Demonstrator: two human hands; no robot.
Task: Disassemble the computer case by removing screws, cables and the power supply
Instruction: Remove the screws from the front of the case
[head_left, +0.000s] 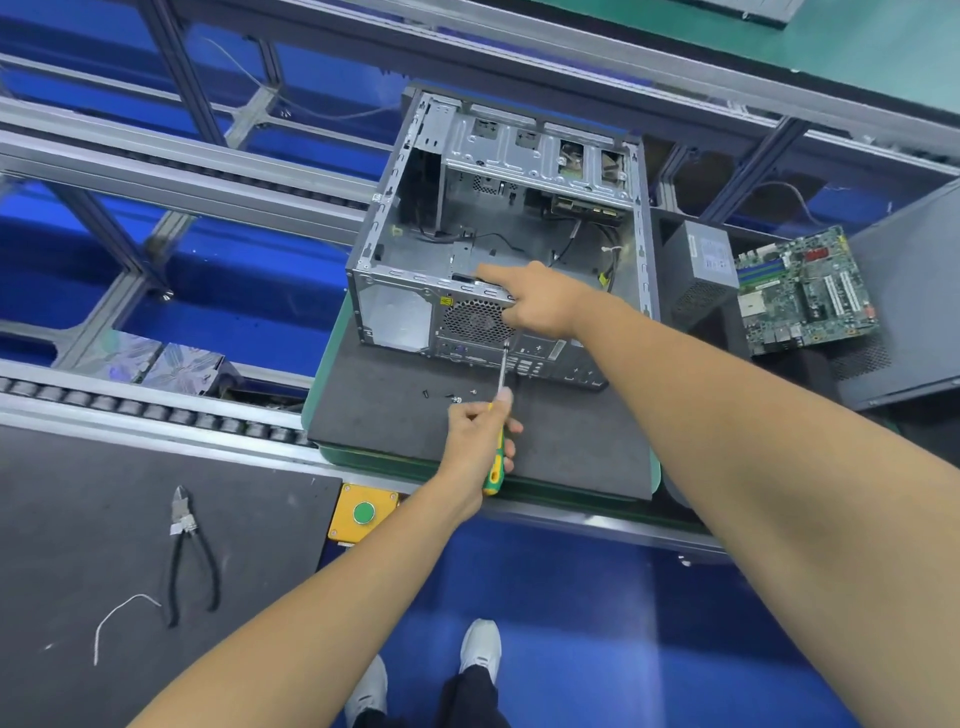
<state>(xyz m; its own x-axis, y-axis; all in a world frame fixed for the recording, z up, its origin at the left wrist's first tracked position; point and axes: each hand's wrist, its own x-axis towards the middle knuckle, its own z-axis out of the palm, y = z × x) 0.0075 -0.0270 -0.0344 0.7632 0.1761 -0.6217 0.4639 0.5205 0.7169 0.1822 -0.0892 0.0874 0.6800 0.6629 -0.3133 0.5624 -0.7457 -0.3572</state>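
An open grey computer case (395, 249) lies on a dark foam mat (571, 447), its rear panel facing me. My left hand (480, 439) grips a green and yellow screwdriver (496, 457); its shaft points up at the rear panel just right of the round fan grille (475, 319). My right hand (535, 299) holds the top rear edge of the case above the grille, fingers curled over the rim, forefinger stretched along it. A few loose screws (452, 396) lie on the mat in front of the case. Black cables (597, 239) remain inside the case.
A power supply (701, 265) and a green motherboard (805, 291) lie to the right of the case, beside a dark side panel (914, 301). Cutting pliers (187, 551) and a white cable tie (117, 618) rest on the left mat. A yellow box with a green button (363, 512) sits at the conveyor edge.
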